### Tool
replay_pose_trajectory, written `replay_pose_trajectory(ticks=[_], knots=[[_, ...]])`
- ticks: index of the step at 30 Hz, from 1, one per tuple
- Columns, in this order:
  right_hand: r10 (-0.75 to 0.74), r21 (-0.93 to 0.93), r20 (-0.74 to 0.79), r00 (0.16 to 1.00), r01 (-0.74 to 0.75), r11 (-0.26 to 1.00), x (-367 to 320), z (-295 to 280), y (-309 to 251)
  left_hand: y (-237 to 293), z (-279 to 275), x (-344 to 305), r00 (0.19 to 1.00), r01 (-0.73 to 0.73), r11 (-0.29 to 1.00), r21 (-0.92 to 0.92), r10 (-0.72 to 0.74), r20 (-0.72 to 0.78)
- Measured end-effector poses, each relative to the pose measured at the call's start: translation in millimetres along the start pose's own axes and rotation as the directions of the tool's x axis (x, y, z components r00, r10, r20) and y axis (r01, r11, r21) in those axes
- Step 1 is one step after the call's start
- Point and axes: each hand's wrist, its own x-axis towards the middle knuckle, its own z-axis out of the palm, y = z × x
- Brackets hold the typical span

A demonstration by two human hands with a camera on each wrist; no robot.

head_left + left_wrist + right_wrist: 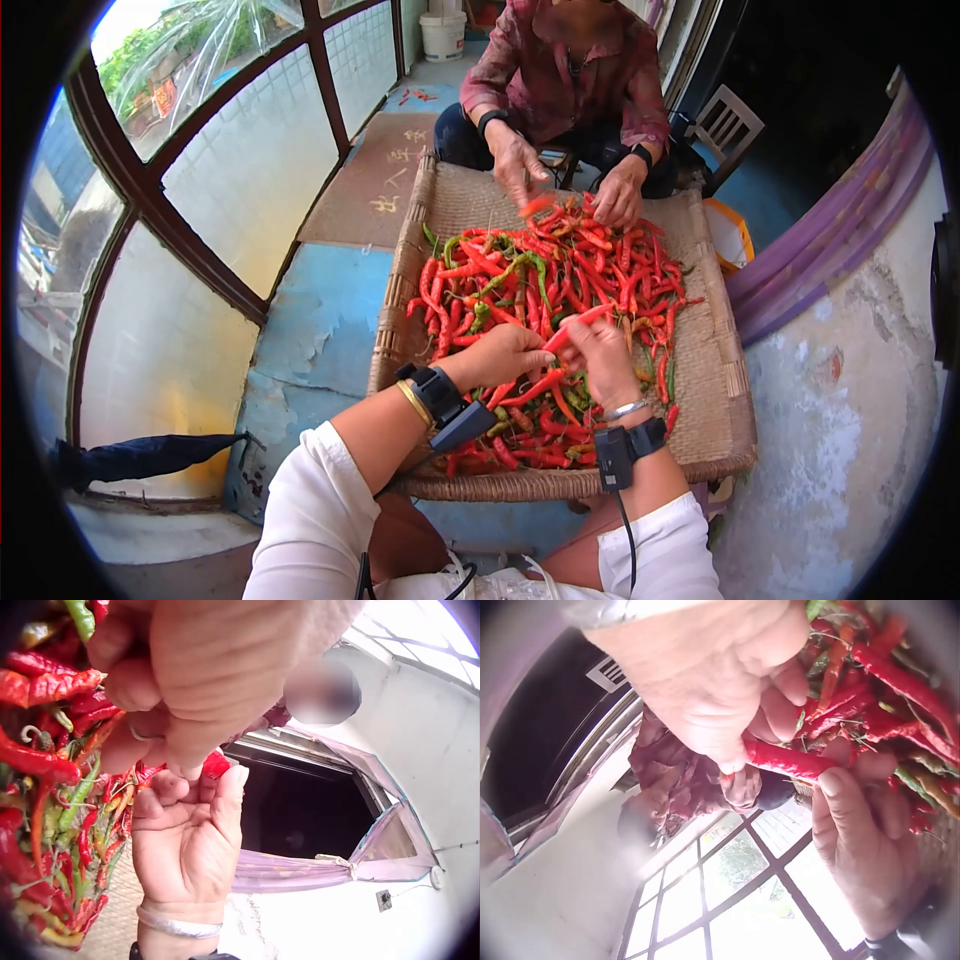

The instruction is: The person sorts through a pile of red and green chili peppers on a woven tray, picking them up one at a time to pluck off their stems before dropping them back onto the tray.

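Over a woven tray (pixel 728 400) heaped with chili peppers (pixel 590 275), both hands hold one long red chili pepper (pixel 787 759) between them. My left hand (pixel 503 356) pinches one end of it with thumb and fingers. The other end lies in the fingers of my right hand (pixel 604 362), thumb against it. In the left wrist view a thin curved stem (pixel 146 736) shows at the left fingers, and the right palm (pixel 184 847) faces the camera. Most peppers in the heap are red, with some green ones (pixel 535 270) among them.
Across the tray a seated person (pixel 570 80) handles peppers with both hands. Framed window panes (pixel 255 170) run along the left. A purple curtain (pixel 850 230) and a wall stand on the right. A white chair (pixel 728 120) and white bucket (pixel 442 35) are farther back.
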Motion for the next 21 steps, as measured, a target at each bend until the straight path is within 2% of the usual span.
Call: replay_pose_trajectory(ticks=[1, 3, 5, 7, 8, 9, 10, 11, 12, 14, 16, 18, 19, 21], knots=[[0.061, -0.049, 0.122, 0.991, -0.056, 0.997, -2, -1, 0, -5, 2, 3, 1.000, -0.028, 0.999, -0.035, 0.028, -0.011], [0.078, -0.178, 0.187, 0.979, -0.044, 0.983, -2, 0, 3, -7, 0, 3, 1.000, -0.013, 0.997, 0.075, 0.013, 0.006], [0.092, -0.231, 0.193, 0.977, -0.046, 0.972, -1, -5, 2, -9, 0, 1, 1.000, -0.001, 0.991, 0.137, 0.001, 0.002], [0.190, -0.197, 0.062, 0.980, -0.175, 0.965, 4, -14, -4, -8, -2, -2, 0.965, -0.052, 0.942, 0.332, 0.132, -0.225], [0.174, -0.158, 0.060, 0.983, -0.163, 0.974, 8, -22, -5, -8, -4, -2, 0.965, -0.053, 0.940, 0.336, 0.134, -0.224], [0.069, 0.108, 0.037, 0.997, -0.072, 0.992, 12, -27, -4, -11, -6, 1, 0.911, -0.053, 0.920, 0.388, 0.203, -0.358], [-0.029, 0.361, -0.012, 1.000, 0.031, 0.932, 15, -30, -4, -13, -9, 3, 0.833, -0.045, 0.898, 0.438, 0.275, -0.480], [-0.011, 0.438, -0.130, 0.991, 0.067, 0.897, 15, -34, -6, -17, -15, 2, 0.839, 0.000, 0.863, 0.506, 0.275, -0.470], [-0.019, 0.438, -0.129, 0.992, 0.074, 0.896, 17, -37, -4, -20, -19, 2, 0.836, -0.003, 0.860, 0.510, 0.282, -0.470], [0.124, 0.407, -0.140, 0.982, -0.056, 0.912, 20, -44, 6, -27, -22, 3, 0.794, 0.060, 0.782, 0.621, 0.339, -0.504], [0.150, 0.303, -0.012, 0.989, -0.140, 0.943, 16, -34, 9, -35, -24, 6, 0.812, 0.116, 0.760, 0.640, 0.299, -0.502], [0.132, 0.205, 0.137, 0.982, -0.158, 0.966, 12, -23, 7, -37, -23, 4, 0.831, 0.159, 0.698, 0.698, 0.288, -0.476], [0.132, 0.207, 0.137, 0.982, -0.159, 0.965, 10, -18, 7, -35, -23, 2, 0.832, 0.159, 0.698, 0.699, 0.287, -0.475], [0.200, 0.044, 0.228, 0.953, -0.216, 0.975, 6, -11, 6, -27, -25, 0, 0.920, 0.234, 0.596, 0.768, 0.120, -0.374]])
